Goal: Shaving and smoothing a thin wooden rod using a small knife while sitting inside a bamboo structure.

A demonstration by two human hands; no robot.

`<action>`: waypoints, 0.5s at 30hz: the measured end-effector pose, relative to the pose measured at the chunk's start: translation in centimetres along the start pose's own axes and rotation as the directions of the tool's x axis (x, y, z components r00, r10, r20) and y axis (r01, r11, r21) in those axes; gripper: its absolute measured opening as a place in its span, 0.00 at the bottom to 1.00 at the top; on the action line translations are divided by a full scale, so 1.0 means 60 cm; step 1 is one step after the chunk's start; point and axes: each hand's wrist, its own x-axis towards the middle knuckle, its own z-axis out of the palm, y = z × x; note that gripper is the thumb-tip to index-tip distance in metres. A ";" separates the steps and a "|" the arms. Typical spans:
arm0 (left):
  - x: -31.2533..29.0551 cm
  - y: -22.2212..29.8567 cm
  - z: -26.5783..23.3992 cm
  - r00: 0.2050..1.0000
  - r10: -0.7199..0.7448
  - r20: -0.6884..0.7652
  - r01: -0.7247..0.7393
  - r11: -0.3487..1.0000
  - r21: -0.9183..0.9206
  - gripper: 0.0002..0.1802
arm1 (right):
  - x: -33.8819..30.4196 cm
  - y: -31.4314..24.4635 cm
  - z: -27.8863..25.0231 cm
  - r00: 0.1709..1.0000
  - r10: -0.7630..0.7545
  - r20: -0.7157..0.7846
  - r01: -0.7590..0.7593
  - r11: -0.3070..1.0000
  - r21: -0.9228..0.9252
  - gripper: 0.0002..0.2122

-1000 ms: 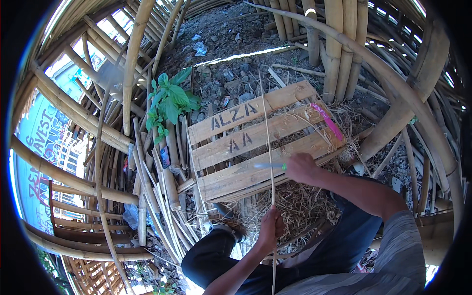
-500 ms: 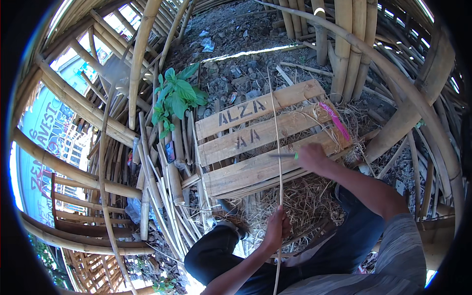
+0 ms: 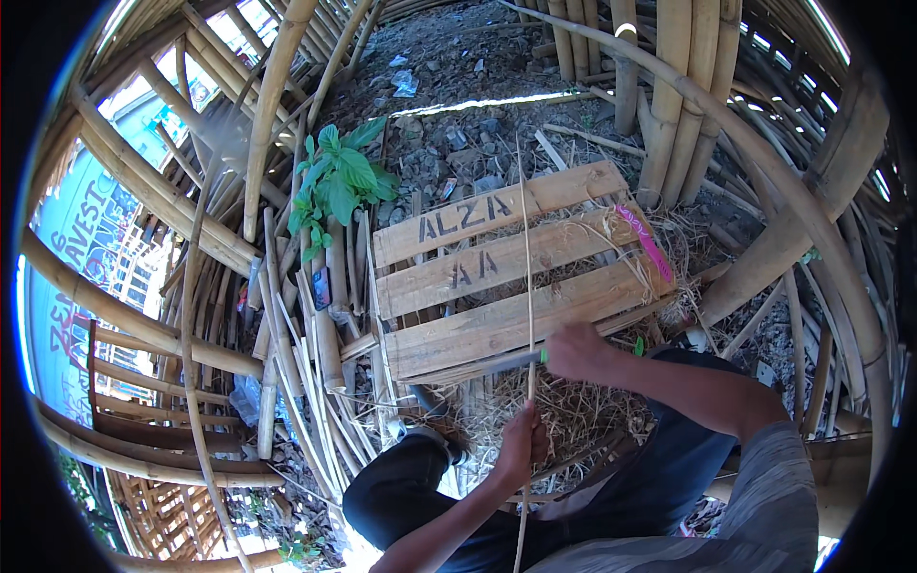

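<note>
My left hand (image 3: 518,445) is closed round a long, thin bamboo strip (image 3: 528,296). The strip runs upward from my lap across a slatted wooden crate (image 3: 468,329). My right hand (image 3: 580,352) grips a knife (image 3: 514,361) with a bit of green showing at its handle. The dark blade lies across the strip, a little above my left fist. Whether the edge bites into the strip cannot be made out. Dark lettering and a pink mark show on the crate's slats.
Straw and shavings (image 3: 587,411) lie between my legs below the crate. Split bamboo pieces (image 3: 330,358) are heaped on the left, near a leafy green plant (image 3: 339,181). Thick bamboo poles (image 3: 669,105) stand at the right, and stony ground (image 3: 449,86) stretches beyond the crate.
My right hand has moved the knife down along the strip, closer to my left hand. My left hand stays closed on the strip, shifted slightly left and down in the picture.
</note>
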 end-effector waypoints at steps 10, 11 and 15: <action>-0.013 -0.009 0.010 0.993 -0.024 0.118 0.033 0.997 -0.073 0.19 | -0.014 0.059 0.019 0.976 0.198 0.085 -0.199 0.980 -0.003 0.11; -0.014 -0.004 0.015 0.992 -0.032 0.121 0.039 0.998 -0.055 0.20 | -0.003 0.083 -0.004 0.953 0.302 -0.004 -0.301 0.953 0.030 0.10; -0.011 0.016 0.011 0.991 -0.048 0.124 0.058 0.995 -0.079 0.20 | -0.016 0.016 -0.009 0.971 0.237 0.029 -0.238 0.967 0.087 0.11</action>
